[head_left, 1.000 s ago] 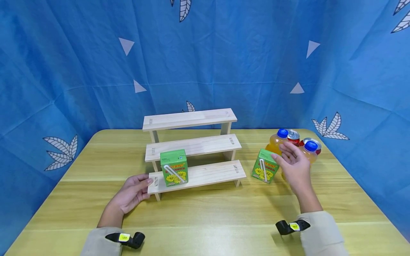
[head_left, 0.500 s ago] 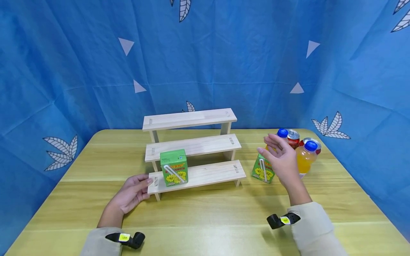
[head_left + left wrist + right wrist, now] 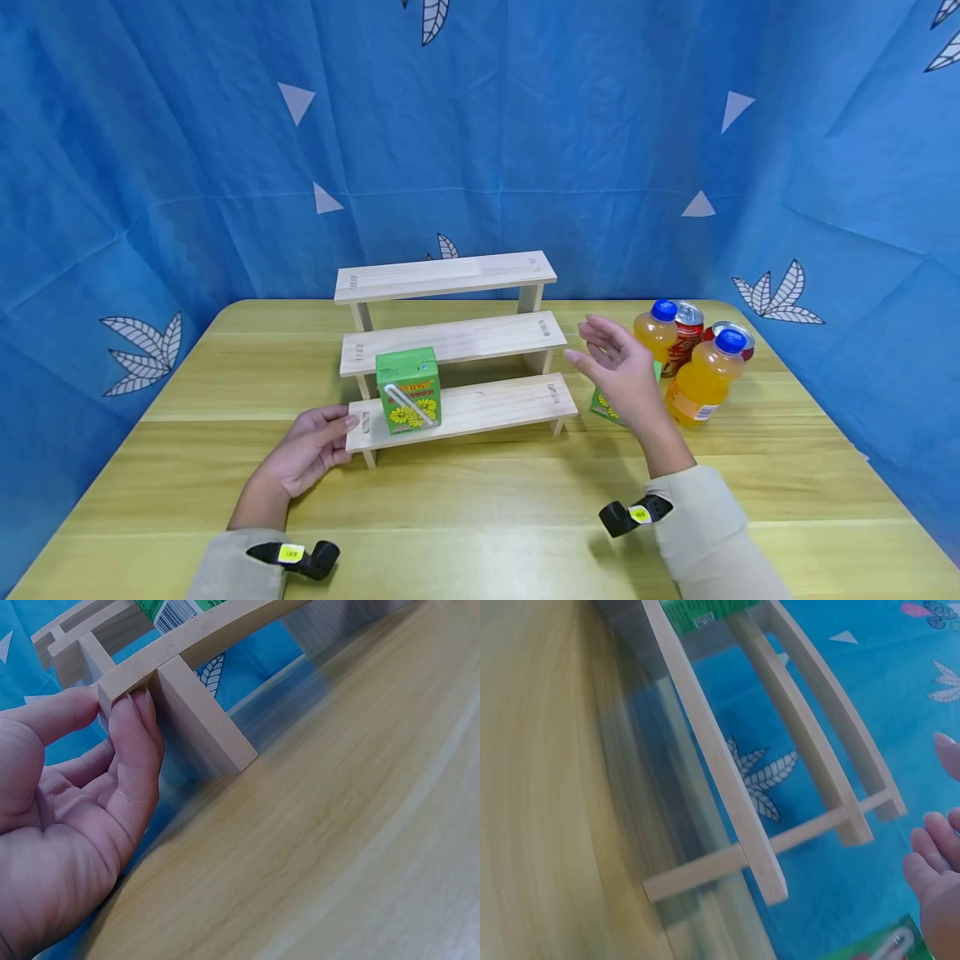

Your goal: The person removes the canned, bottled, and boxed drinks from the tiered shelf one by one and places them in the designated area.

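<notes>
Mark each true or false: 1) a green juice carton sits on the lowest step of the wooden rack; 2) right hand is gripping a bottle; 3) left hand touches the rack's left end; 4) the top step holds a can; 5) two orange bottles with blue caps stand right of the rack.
1) True: the green carton stands on the lowest step of the wooden rack.
2) False: the right hand is open in the air and holds nothing.
3) True: the left hand has fingers on the lowest step's left end.
4) False: the top step is bare; the cans stand on the table.
5) True: both orange bottles stand there.
</notes>
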A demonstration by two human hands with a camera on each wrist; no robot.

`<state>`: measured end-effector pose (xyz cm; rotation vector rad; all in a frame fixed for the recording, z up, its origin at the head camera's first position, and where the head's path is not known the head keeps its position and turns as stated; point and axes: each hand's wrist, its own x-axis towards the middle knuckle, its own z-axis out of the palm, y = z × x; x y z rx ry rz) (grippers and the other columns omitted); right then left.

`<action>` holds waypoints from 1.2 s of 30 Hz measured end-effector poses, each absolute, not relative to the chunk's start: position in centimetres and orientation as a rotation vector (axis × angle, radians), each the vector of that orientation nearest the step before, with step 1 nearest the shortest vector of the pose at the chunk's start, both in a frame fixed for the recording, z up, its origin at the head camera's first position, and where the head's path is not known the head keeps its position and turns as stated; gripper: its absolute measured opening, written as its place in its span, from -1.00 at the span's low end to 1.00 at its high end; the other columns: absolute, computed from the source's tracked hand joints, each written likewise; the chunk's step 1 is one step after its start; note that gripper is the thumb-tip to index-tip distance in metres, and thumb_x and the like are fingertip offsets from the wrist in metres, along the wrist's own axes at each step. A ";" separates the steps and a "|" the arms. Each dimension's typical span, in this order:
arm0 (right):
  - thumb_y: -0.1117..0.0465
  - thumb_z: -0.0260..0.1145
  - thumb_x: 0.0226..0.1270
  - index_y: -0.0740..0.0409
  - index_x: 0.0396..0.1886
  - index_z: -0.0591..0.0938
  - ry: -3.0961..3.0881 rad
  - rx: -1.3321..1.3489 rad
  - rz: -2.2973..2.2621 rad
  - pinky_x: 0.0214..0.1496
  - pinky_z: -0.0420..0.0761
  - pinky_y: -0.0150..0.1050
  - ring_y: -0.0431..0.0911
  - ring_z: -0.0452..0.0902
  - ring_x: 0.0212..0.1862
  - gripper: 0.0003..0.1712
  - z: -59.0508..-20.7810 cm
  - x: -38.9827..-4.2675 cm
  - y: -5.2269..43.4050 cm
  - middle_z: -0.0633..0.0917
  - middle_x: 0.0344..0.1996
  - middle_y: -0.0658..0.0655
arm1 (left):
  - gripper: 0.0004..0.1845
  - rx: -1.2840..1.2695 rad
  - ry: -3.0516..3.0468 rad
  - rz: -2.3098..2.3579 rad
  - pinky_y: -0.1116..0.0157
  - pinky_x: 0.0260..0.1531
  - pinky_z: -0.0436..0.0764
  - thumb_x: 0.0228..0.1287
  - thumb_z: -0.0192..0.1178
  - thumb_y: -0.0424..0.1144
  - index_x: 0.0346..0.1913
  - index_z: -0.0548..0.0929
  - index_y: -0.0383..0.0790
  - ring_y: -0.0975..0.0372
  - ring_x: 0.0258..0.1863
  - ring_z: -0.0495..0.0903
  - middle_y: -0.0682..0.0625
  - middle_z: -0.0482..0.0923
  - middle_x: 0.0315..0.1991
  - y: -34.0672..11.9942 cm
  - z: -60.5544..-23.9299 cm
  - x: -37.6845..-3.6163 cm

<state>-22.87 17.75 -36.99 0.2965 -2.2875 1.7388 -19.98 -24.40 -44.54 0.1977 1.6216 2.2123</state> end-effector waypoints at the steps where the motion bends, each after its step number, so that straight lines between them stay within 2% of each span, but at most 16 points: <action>1: 0.07 0.39 0.18 0.22 0.29 0.35 -2.290 0.302 1.751 0.23 0.42 -0.29 0.04 0.41 0.24 -0.26 -37.0 -22.9 17.5 0.52 0.17 0.20 | -0.81 0.201 1.618 2.212 0.47 -0.45 0.63 0.44 -0.05 -0.35 0.02 0.39 -0.35 0.28 -0.36 0.65 -0.05 0.66 -0.24 -24.4 -44.5 -20.0; 8: 0.11 0.40 0.17 0.25 0.27 0.37 -2.316 0.356 1.818 0.25 0.42 -0.22 -0.02 0.44 0.20 -0.29 -37.3 -23.0 16.0 0.52 0.16 0.20 | -0.84 0.199 1.606 2.220 0.47 -0.45 0.63 0.44 -0.05 -0.36 -0.02 0.43 -0.30 0.29 -0.37 0.65 -0.04 0.66 -0.25 -24.3 -44.4 -20.0; 14: 0.18 0.43 0.14 0.28 0.24 0.41 -2.312 0.403 1.839 0.22 0.45 -0.24 0.03 0.46 0.19 -0.32 -37.7 -22.9 14.9 0.53 0.14 0.27 | -0.85 0.189 1.605 2.220 0.47 -0.45 0.63 0.43 -0.04 -0.36 -0.03 0.43 -0.30 0.29 -0.38 0.65 -0.04 0.66 -0.25 -24.3 -44.4 -20.0; 21: 0.22 0.43 0.13 0.29 0.25 0.39 -2.306 0.492 1.889 0.25 0.42 -0.17 0.06 0.45 0.20 -0.31 -37.8 -22.8 13.4 0.54 0.12 0.27 | -0.85 0.199 1.603 2.222 0.47 -0.46 0.63 0.44 -0.05 -0.37 -0.02 0.42 -0.31 0.28 -0.37 0.65 -0.04 0.66 -0.26 -24.3 -44.4 -20.0; 28: 0.25 0.42 0.14 0.29 0.26 0.37 -2.312 0.597 1.966 0.25 0.42 -0.31 0.14 0.39 0.24 -0.30 -37.6 -22.7 11.5 0.53 0.13 0.26 | -0.82 0.188 1.617 2.217 0.47 -0.45 0.62 0.44 -0.05 -0.36 0.01 0.39 -0.34 0.28 -0.36 0.65 -0.06 0.65 -0.24 -24.4 -44.5 -20.0; 36: 0.24 0.42 0.14 0.27 0.27 0.38 -2.351 0.706 1.942 0.26 0.42 -0.33 0.04 0.43 0.22 -0.30 -37.4 -22.6 8.8 0.55 0.13 0.24 | -0.82 0.194 1.606 2.224 0.47 -0.45 0.62 0.43 -0.04 -0.37 0.01 0.40 -0.33 0.27 -0.37 0.64 -0.06 0.65 -0.24 -24.4 -44.4 -19.9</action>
